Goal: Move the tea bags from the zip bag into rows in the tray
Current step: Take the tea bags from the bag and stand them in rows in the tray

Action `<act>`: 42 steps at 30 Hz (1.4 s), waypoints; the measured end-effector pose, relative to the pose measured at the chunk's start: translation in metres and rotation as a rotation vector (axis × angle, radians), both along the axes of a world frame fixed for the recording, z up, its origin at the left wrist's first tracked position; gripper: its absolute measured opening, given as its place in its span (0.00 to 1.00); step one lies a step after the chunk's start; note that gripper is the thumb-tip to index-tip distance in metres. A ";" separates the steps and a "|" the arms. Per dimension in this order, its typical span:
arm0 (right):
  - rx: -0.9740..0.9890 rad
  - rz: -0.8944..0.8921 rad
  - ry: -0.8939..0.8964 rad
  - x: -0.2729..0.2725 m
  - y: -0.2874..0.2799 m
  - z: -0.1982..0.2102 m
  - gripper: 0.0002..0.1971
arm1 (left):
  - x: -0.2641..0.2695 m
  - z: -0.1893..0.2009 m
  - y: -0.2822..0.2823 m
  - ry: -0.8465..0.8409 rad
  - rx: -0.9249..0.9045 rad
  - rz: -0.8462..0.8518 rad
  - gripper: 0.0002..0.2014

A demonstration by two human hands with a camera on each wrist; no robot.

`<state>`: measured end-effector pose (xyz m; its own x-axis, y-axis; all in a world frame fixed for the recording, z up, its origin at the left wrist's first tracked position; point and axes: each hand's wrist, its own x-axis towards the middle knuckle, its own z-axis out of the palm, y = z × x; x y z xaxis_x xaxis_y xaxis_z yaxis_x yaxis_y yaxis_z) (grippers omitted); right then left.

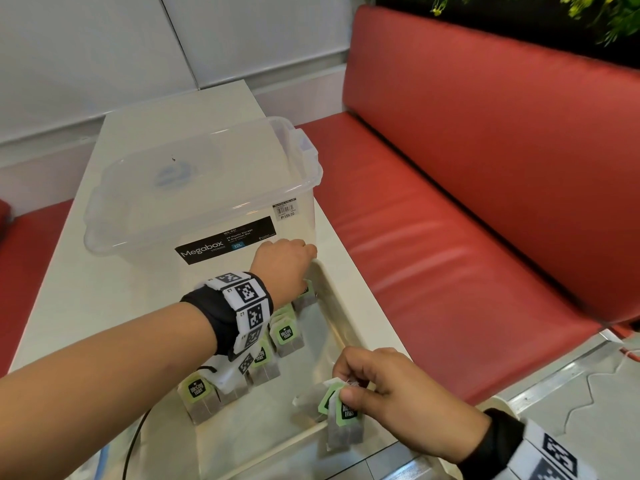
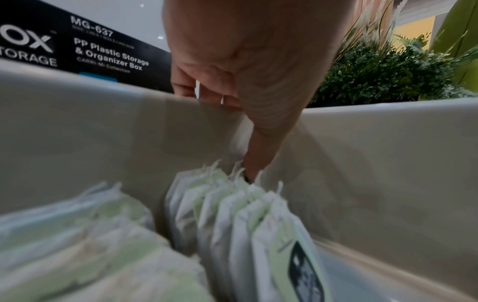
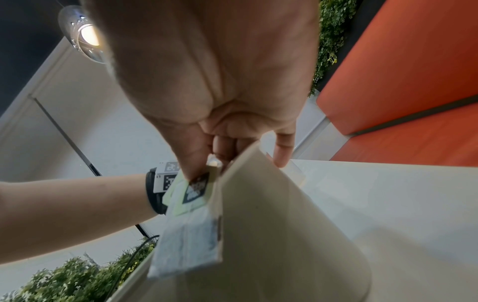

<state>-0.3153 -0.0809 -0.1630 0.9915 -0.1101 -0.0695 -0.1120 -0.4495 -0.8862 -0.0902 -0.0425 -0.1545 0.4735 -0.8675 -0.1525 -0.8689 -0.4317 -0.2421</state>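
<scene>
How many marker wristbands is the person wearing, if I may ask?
2: the left band on the wrist reaching over the tray; the right band at the bottom right edge, partly cut off.

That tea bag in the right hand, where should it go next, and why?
Probably down into the tray, starting a new row: the right hand pinches a tea bag above its bare side, while the left hand steadies the row already standing.

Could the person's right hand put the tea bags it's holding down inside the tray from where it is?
Probably yes. The right hand hangs over the tray's open right side, where nothing blocks the bare floor beside the row of tea bags.
</scene>
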 end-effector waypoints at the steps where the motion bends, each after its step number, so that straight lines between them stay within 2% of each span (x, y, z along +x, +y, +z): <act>1: -0.006 0.002 0.002 0.000 0.000 0.000 0.10 | 0.000 0.000 0.000 0.005 -0.005 0.001 0.18; 9: -0.043 0.006 0.016 0.000 0.000 0.003 0.12 | 0.002 0.002 0.002 0.108 -0.053 0.024 0.27; 21: -0.032 0.006 0.013 -0.001 0.001 0.004 0.13 | 0.004 0.005 0.007 0.097 -0.047 0.000 0.35; 28: -0.041 0.009 0.013 0.000 0.000 0.003 0.12 | 0.003 0.002 0.009 0.026 -0.167 -0.044 0.25; 32: -0.036 0.016 0.010 -0.001 0.001 0.002 0.11 | 0.003 0.002 0.009 -0.062 -0.300 -0.172 0.22; 35: -0.030 0.013 0.003 0.000 0.002 0.002 0.10 | 0.007 0.001 0.008 -0.043 -0.388 -0.231 0.24; 38: -0.033 0.009 -0.001 0.000 0.002 0.001 0.09 | 0.006 0.000 0.008 -0.010 -0.386 -0.259 0.26; 42: -0.041 0.014 -0.001 0.000 0.002 0.001 0.08 | 0.004 0.007 0.013 0.053 -0.352 -0.218 0.24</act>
